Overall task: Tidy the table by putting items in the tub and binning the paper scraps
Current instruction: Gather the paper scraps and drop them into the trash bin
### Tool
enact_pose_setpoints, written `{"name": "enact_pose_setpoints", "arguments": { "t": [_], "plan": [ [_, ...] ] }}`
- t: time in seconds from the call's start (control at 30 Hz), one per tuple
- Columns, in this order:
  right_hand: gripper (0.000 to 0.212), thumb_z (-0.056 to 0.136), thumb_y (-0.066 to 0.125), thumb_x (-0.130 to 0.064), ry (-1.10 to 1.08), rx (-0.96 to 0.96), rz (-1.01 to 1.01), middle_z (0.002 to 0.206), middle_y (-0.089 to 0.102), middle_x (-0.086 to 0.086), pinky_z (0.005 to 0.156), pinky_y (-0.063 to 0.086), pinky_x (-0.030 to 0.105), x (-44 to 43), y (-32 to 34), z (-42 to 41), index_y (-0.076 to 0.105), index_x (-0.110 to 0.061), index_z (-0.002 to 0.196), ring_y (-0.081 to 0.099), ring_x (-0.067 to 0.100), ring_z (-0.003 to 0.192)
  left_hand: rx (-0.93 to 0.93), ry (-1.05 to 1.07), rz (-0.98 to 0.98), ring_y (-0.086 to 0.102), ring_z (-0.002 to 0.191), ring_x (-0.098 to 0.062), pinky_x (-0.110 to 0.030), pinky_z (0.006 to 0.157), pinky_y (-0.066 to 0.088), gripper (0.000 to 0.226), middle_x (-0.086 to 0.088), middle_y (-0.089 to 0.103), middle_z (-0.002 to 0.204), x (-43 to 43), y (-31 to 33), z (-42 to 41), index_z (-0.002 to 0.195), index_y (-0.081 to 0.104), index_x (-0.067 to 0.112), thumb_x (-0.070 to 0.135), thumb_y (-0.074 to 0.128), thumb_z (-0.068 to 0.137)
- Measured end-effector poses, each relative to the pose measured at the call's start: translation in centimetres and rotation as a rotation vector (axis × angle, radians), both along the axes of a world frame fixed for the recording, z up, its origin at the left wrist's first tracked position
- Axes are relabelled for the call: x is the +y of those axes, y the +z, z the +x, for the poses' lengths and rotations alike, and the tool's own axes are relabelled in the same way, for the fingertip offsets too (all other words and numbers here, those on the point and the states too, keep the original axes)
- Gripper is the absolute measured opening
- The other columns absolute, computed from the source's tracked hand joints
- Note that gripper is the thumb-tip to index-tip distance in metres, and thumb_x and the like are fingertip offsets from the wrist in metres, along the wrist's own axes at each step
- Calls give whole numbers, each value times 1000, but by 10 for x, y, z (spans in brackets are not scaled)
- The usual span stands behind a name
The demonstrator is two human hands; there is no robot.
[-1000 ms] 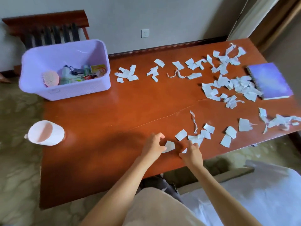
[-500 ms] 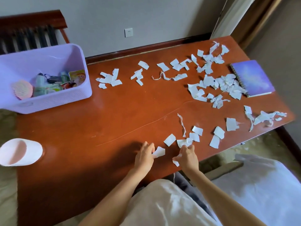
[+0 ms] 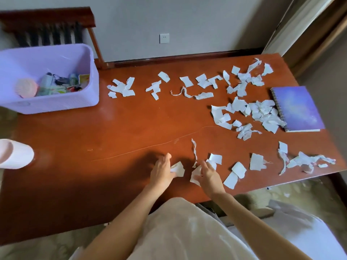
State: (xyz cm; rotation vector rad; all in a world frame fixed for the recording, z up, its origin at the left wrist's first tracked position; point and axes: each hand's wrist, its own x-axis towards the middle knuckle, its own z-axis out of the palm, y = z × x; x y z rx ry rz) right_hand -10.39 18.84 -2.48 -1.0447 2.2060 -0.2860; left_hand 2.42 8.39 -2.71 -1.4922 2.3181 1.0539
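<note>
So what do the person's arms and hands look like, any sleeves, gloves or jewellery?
Both forearms are bare, with no sleeves in view. The left hand and right hand wear no gloves, and no watch, ring or bracelet shows. A loose cream fabric garment covers the lap.

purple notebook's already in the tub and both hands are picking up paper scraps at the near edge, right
No: the head view shows the purple notebook lying on the table at the right, not in the tub. The left hand and right hand are picking up paper scraps at the near edge.
</note>
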Motion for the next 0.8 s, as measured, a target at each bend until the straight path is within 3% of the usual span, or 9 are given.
{"name": "enact_pose_setpoints", "arguments": {
  "t": [0.1,0.2,0.3,0.43,0.57,0.7,0.8],
  "plan": [
    [57,88,61,-11,126,42,-11,134,42,12,94,50,30,1,-2,-16,37,-16,139,54,31,117,-28,41,-43,46,118,-23,-32,83,46,52,-7,46,122,9,1,-12,118,43,15,25,73,77],
    [45,87,59,-3,256,125,-38,127,43,14,84,52,26,2,-4,-24,48,-13,129,57,29,104,-43,47,-96,44,112,-21,-25,72,40,34,-6,43,115,12,2,-22,103,52,10,21,72,79],
    [38,87,60,-4,290,189,-33,122,45,12,79,55,28,0,-5,-31,50,-12,123,54,26,98,-38,64,-133,43,111,-21,-26,76,41,24,-7,47,117,14,2,-32,100,54,8,15,68,82],
    [30,87,62,-17,242,108,-23,116,52,9,83,49,29,-6,-6,-38,51,-10,114,52,24,103,-37,145,-76,56,102,-28,-34,79,42,17,-10,62,107,18,7,-37,99,52,6,18,60,88],
    [18,86,62,-18,143,9,-38,100,57,9,74,53,31,-10,-5,-45,46,-15,94,52,21,80,45,262,-32,59,95,-33,-30,65,34,20,-15,64,98,20,7,-35,84,44,11,17,63,85],
    [32,87,63,-15,-40,-128,-136,115,61,11,73,55,24,-23,-1,-61,55,-12,117,61,21,89,144,235,66,56,87,-23,-33,72,43,27,-5,58,95,16,11,-39,103,55,9,18,68,82],
    [26,88,62,-15,-164,-145,-188,117,64,11,68,50,18,-29,4,-81,63,-10,114,62,22,96,153,124,197,53,89,-18,-30,75,47,40,0,52,99,17,17,-45,111,50,18,20,72,78]
  ]
}}
